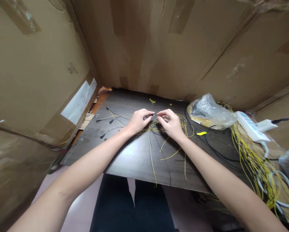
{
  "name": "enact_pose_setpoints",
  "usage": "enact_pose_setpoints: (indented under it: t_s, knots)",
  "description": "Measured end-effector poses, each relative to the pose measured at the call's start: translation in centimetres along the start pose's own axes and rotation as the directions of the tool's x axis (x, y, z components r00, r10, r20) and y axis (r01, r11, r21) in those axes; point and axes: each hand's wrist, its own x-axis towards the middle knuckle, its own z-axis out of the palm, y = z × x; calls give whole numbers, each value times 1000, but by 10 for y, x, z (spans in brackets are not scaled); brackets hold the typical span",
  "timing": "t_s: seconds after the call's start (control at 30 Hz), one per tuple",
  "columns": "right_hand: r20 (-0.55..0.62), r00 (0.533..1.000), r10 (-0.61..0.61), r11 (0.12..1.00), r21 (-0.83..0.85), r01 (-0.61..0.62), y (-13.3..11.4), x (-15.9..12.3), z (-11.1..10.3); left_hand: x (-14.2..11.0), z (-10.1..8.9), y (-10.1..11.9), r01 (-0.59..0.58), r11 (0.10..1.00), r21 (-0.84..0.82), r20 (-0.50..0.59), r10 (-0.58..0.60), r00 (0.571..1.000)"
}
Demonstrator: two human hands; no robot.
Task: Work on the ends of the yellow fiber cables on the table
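Note:
Over the middle of the dark table, my left hand (140,121) is closed in a pinch, with a small dark piece (153,114) showing at its fingertips. Close by on the right, my right hand (170,123) has its thumb and fingers curled together; what lies between them is too small to make out. Thin yellow wires (151,151) spread out below and around both hands. To the left, several of these wires end in black connectors (102,136). Loose wire ends reach toward the table's front edge.
The dark tabletop (130,159) is walled by cardboard (144,48). At right are a clear plastic bag (212,111), a white power strip (250,126), black cables (219,154) and a hanging yellow wire bundle (250,161). Small yellow bits (152,101) lie at the back.

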Motion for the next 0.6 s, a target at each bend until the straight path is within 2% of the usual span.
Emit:
enact_pose_setpoints:
  t_s: [0.07, 0.13, 0.27, 0.5, 0.6]
  knots:
    - [-48, 996, 74, 982, 180, -64, 2, -7, 8, 0, 0, 1, -23, 1000, 6, 33, 23, 999]
    - [-61, 994, 86, 965, 253, -68, 2, -9, 11, -1, 1, 1, -21, 1000, -1, 47, 21, 999]
    - [-34, 996, 80, 959, 275, -67, 2, -9, 10, 0, 3, 0, 31, 998, -59, 40, -29, 999]
    - [2, 981, 192, 911, 372, -179, 4, -9, 10, 0, 4, 4, 79, 989, -124, 73, -70, 995]
    - [14, 981, 193, 898, 401, -183, 6, -8, 11, -1, 4, 7, 80, 988, -129, 66, -72, 995]
